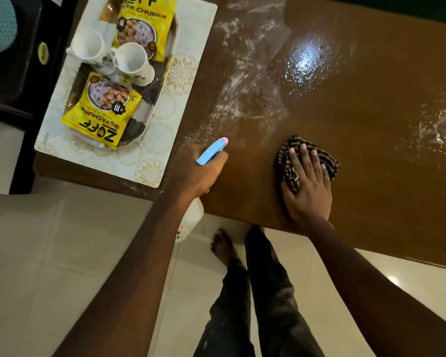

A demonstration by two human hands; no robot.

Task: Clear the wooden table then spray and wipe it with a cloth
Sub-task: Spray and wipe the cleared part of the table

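The brown wooden table (371, 104) fills the upper right and carries white spray streaks and wet droplets. My left hand (196, 173) grips a spray bottle (211, 152) with a blue head and pink nozzle; its white body hangs below the table's near edge. My right hand (307, 184) lies flat, fingers spread, pressing a dark striped cloth (289, 161) onto the table near its front edge.
At the table's left end a patterned placemat (191, 47) holds a tray (142, 114) with two white cups (131, 60) and two yellow snack packets (101, 112). A dark chair (16, 73) stands to the left. My legs and bare foot (224, 248) are on the tiled floor.
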